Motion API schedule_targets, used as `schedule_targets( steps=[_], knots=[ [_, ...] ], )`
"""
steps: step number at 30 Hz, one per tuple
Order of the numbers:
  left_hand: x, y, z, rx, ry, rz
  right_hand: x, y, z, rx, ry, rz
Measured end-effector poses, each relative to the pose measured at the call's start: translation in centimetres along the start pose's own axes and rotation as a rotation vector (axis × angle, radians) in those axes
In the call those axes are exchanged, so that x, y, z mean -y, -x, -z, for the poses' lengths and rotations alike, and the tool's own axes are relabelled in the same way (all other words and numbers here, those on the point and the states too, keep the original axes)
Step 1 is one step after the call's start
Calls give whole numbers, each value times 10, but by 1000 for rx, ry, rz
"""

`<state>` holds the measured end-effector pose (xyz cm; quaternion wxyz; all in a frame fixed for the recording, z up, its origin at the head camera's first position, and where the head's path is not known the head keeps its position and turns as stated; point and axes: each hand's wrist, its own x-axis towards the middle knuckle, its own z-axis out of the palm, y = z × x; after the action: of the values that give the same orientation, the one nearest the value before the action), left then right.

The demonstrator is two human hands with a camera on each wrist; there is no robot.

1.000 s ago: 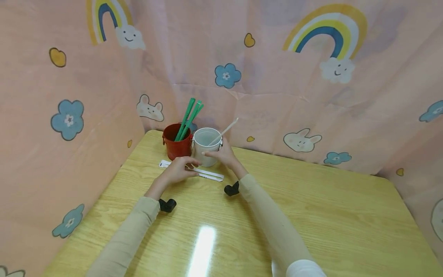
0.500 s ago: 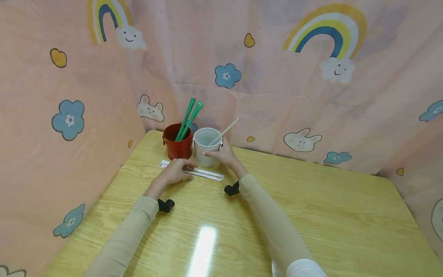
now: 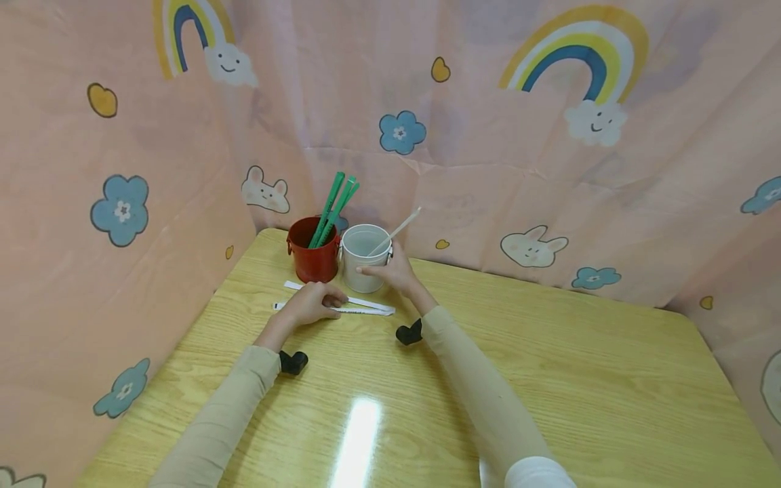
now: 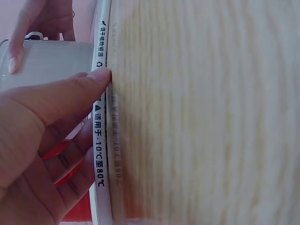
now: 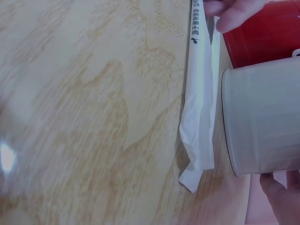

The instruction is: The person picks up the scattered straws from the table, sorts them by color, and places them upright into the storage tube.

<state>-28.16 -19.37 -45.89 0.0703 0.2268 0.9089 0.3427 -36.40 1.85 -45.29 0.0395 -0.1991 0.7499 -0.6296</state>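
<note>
My left hand [image 3: 311,303] pinches a straw in a white printed paper wrapper [image 4: 99,140] between thumb and fingers, low over the table. A second white-wrapped straw [image 3: 366,303] lies just beyond it; their right ends meet and their left ends spread apart. With my right hand [image 3: 399,271] I hold the right side of a white bucket [image 3: 363,274], thumb on its front; the other fingers are partly hidden behind it. One thin white stick [image 3: 403,224] leans out of this bucket. Touching or close to its left stands a red bucket [image 3: 314,264] holding several green sticks [image 3: 332,210].
The wooden table [image 3: 549,366] stretches to the right and front. A pink patterned curtain [image 3: 464,190] borders it at the back and left. Black wrist devices [image 3: 294,362] hang under both sleeves.
My left hand has shifted slightly left and taken hold of the nearer straw. That straw's left end has swung toward me, away from the other. My right hand and both buckets have stayed put.
</note>
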Motion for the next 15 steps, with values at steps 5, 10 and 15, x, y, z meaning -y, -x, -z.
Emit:
schedule_targets(
  steps=[5,10,15],
  knots=[
    [-4,3,1,11,-27,-2,20,6,1,32,-14,-20],
    [-6,4,0,48,-73,1,28,11,1,34,11,-38],
    [-9,7,0,76,-107,13,27,11,1,30,3,-34]
  ],
)
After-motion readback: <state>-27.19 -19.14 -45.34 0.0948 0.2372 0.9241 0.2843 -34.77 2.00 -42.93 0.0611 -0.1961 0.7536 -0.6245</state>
